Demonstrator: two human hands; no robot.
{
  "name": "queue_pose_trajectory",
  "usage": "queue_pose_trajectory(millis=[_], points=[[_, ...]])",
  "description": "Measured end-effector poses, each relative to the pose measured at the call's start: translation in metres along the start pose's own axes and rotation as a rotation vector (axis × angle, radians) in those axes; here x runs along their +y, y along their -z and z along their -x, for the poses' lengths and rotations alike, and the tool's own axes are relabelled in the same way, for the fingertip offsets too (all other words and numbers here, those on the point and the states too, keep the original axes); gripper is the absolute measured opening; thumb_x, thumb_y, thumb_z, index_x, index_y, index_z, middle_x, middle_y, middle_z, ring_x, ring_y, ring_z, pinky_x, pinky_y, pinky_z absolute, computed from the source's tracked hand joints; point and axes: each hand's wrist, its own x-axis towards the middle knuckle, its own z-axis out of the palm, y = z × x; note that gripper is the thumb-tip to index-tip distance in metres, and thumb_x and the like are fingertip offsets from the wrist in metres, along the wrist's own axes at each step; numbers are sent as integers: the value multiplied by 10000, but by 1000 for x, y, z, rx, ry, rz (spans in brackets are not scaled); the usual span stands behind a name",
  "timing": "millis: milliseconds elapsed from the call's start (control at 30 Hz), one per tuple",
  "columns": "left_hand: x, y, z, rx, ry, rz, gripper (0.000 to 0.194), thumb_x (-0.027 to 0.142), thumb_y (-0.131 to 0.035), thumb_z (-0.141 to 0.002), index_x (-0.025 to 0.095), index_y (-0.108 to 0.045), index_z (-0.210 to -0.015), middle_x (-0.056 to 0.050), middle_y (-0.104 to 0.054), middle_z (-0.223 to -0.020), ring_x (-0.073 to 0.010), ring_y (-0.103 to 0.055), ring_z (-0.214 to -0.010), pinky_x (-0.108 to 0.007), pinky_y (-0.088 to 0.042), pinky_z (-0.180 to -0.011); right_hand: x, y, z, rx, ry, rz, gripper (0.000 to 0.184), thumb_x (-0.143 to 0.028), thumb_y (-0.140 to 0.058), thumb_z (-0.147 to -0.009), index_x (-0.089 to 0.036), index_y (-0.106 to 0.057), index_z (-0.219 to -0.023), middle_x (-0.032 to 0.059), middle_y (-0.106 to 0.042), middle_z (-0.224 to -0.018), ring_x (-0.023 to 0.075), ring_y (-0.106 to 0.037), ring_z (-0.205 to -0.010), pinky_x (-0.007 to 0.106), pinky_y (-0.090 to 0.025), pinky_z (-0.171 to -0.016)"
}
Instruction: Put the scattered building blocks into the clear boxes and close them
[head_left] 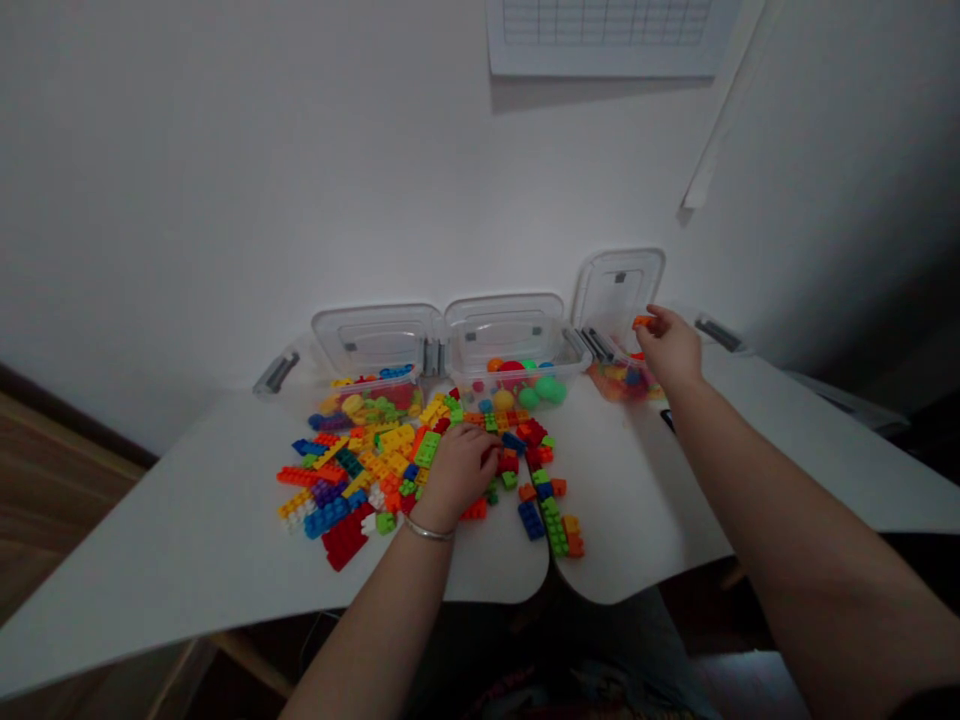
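Note:
A heap of coloured plastic bricks lies spread over the white table. My left hand rests on the heap's right part, fingers curled down onto a red brick. My right hand is stretched out over the right clear bin and pinches a small orange brick at its fingertips. A silver bracelet circles my left wrist.
Three clear plastic bins stand open along the wall: the left bin holds mixed bricks, the middle bin holds coloured balls. Their lids lean against the wall. A paper chart hangs above. The table's front edge has a notch near my body.

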Motion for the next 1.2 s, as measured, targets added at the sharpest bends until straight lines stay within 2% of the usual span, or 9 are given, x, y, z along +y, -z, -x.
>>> queue_pose_trajectory(millis=[267,400,533,600,667,767,900,1033,1200], points=[[1,1,-1,-1,1,0,195,195,-558,-874,203,-733,-962,-46,-727,-932,-235,-574,-987,-403,-468,-936,-5,-2,4,-62,-53,170,549,-342,-616,-769,-216,-559,-1301,80,-734,-1068,275,-669,-978,455,-485,-901],[1,1,-1,1,-6,2,193,196,-562,-871,200,-732,-964,-48,-726,-928,-234,-570,-985,-404,-465,-937,-8,1,9,50,120,20,487,-302,-609,-763,-176,-584,-1233,95,-712,-1128,263,-641,-1034,465,-448,-968],[2,1,0,0,-5,2,194,197,-560,-872,203,-733,-959,-47,-721,-915,-229,-570,-982,-393,-463,-933,-23,5,44,118,331,-143,315,-295,-563,-807,-188,-636,-1094,82,-712,-1054,228,-631,-958,432,-476,-916],[3,2,0,2,-8,4,195,199,-556,-876,205,-734,-955,-46,-720,-913,-225,-573,-976,-389,-463,-929,-29,2,71,6,360,-234,239,-308,-537,-840,-201,-653,-1020,69,-709,-986,193,-636,-820,371,-522,-781],[4,2,0,8,-10,2,191,208,-558,-879,204,-733,-956,-46,-723,-919,-225,-575,-971,-393,-464,-926,-33,-4,98,-190,405,-290,193,-303,-533,-854,-207,-669,-952,65,-708,-936,180,-636,-752,333,-530,-688],[4,2,1,16,-16,-6,184,211,-569,-878,198,-733,-958,-49,-728,-925,-230,-578,-971,-400,-467,-922,-36,-18,130,-443,530,-284,176,-252,-554,-846,-215,-691,-951,72,-721,-982,216,-662,-897,387,-536,-809],[4,2,0,17,-26,-20,181,191,-578,-868,190,-732,-964,-53,-730,-931,-231,-586,-965,-396,-473,-918,-41,-28,154,-631,645,-238,240,-223,-587,-839,-221,-695,-1054,72,-714,-1108,236,-629,-1077,447,-484,-964],[4,2,0,15,-22,-18,181,191,-585,-867,187,-730,-975,-56,-731,-938,-231,-592,-965,-405,-476,-925,-42,-31,164,-713,704,-107,317,-198,-644,-798,-226,-695,-1110,69,-694,-1172,253,-603,-1122,460,-469,-991],[5,3,1,18,-19,-6,189,191,-589,-867,192,-730,-993,-55,-729,-943,-230,-589,-977,-402,-480,-929,-29,-31,160,-662,590,-21,231,-199,-637,-808,-218,-727,-1020,59,-723,-1083,243,-624,-1055,426,-492,-960]])
